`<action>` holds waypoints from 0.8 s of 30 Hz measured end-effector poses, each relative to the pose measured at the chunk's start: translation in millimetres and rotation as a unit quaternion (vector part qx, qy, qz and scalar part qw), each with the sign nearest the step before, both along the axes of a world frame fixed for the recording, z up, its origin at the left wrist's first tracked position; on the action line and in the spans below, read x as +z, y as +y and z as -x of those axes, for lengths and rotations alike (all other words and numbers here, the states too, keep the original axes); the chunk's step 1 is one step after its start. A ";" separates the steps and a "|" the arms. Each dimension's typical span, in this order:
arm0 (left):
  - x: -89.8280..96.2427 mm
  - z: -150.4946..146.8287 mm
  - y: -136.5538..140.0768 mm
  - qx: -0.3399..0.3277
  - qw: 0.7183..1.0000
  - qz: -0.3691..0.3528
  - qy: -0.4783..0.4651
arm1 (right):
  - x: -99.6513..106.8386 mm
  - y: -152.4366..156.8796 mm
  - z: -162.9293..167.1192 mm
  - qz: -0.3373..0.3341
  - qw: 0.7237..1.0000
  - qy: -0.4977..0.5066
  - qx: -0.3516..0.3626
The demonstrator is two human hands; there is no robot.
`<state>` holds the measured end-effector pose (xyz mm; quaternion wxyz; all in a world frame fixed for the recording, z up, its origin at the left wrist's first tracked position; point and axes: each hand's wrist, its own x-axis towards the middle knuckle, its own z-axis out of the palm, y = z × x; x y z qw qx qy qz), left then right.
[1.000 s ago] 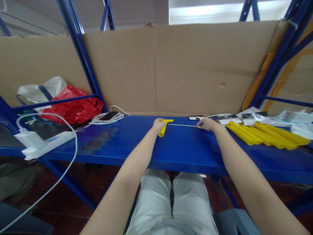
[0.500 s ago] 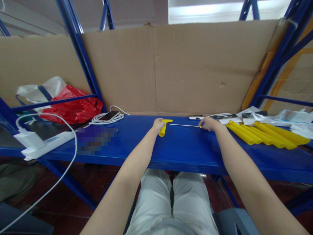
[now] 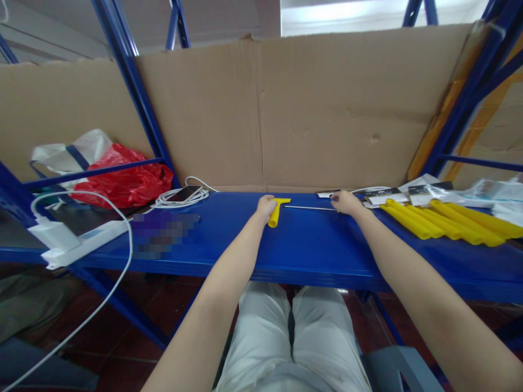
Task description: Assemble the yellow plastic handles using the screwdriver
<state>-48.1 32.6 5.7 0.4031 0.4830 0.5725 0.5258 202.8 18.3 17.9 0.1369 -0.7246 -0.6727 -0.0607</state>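
Right hand (image 3: 347, 202) shifted slightly toward far side since last frame, fingers bent by right end of thin rod (image 3: 310, 208), can't tell if gripping; left hand (image 3: 266, 207) closed on yellow T-shaped piece (image 3: 275, 213), mid blue table (image 3: 310, 245), rod just right of it; yellow tubes (image 3: 439, 224) farther right

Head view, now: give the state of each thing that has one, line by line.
Left hand: closed on the yellow T-shaped piece.
Right hand: at the metal rod; grip unclear.
Metal rod: straight; whether joined to the yellow T-shaped piece, unclear.
Yellow pieces: lying side by side.
White cable: coiled.
Phone: screen dark.
Power strip: charger plugged in.
Red bag: crumpled.
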 end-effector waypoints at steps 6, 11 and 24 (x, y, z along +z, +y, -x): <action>-1.7 -0.3 0.4 -0.025 0.999 0.009 0.044 | -1.5 22.3 14.2 0.087 0.995 0.008 -0.043; -2.9 -0.2 -0.2 -0.044 0.995 0.006 0.088 | -1.0 34.6 32.7 0.092 0.991 0.006 -0.094; -10.4 -7.6 1.9 -0.069 0.991 -0.013 0.117 | -6.1 52.8 44.4 0.088 0.992 -0.005 -0.090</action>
